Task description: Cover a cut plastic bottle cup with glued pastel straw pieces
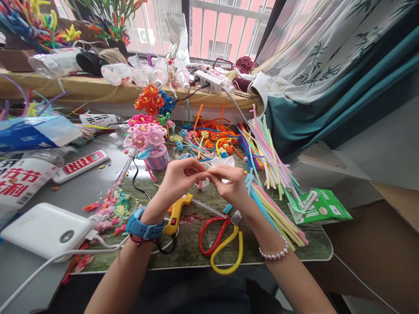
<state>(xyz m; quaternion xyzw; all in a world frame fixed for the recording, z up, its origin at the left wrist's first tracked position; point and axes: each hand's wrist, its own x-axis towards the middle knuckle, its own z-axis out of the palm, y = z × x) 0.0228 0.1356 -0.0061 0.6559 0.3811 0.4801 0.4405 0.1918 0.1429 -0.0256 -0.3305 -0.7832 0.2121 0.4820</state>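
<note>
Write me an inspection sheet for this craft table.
Surface: green wood-patterned mat, littered with scraps
Things: yellow glue gun and scissors lie below the hands; fuzzy stems heaped to the right
Clutter: power bank, remote and green packet among the materials
Hands: left hand and right hand meet at pinched fingertips; anything between is too small to identify
Cables: white cable passes the left wrist
Surroundings: window behind, teal curtain at right
Spills: nothing seen
</note>
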